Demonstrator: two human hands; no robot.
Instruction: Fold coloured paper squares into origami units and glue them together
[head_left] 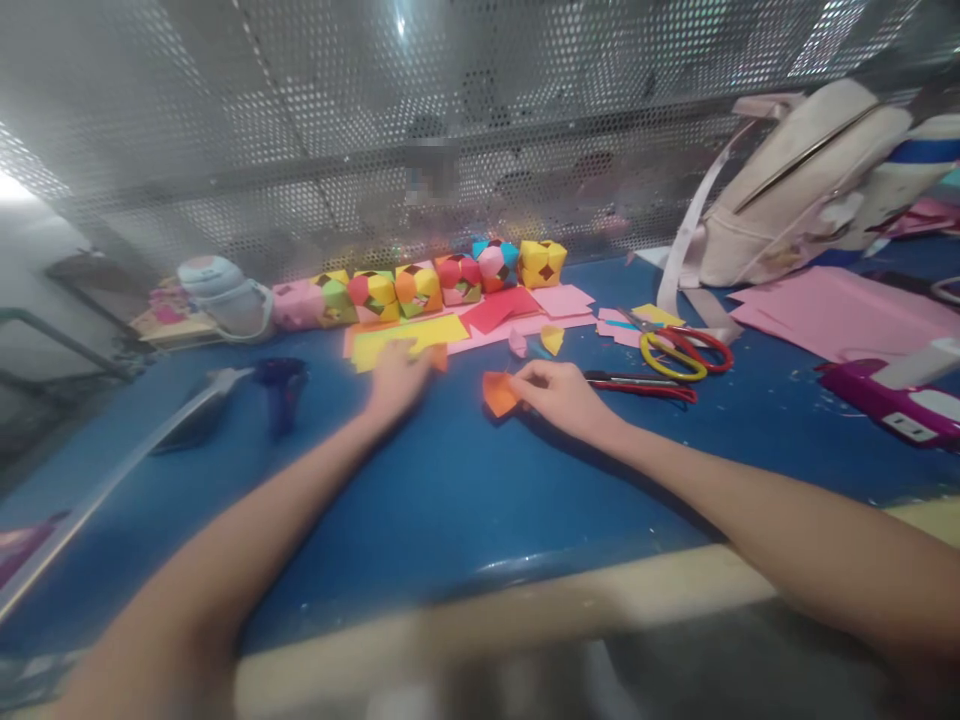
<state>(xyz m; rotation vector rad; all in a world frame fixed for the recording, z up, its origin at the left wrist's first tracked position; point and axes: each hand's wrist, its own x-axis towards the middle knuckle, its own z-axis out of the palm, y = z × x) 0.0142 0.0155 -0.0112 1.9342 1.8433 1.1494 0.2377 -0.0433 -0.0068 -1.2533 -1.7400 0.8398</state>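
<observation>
My right hand (561, 392) rests on the blue table (450, 480) with its fingers closed on a small folded orange paper piece (499, 393). My left hand (397, 380) reaches forward and lies on a yellow paper sheet (409, 338), its fingers touching a small orange piece (439, 357); motion blur hides how the fingers are set. Behind the sheets stands a row of several coloured paper cubes (442, 280). A small yellow folded piece (553, 339) and a pink one (517, 343) lie just beyond my right hand.
Two scissors lie right of my right hand: red-and-yellow ones (679, 352) and a dark red pair (637, 384). A beige backpack (795, 190) leans at the back right beside pink paper sheets (840, 310). A perforated metal screen (480, 120) closes the back. A dark tool (281, 385) lies at left.
</observation>
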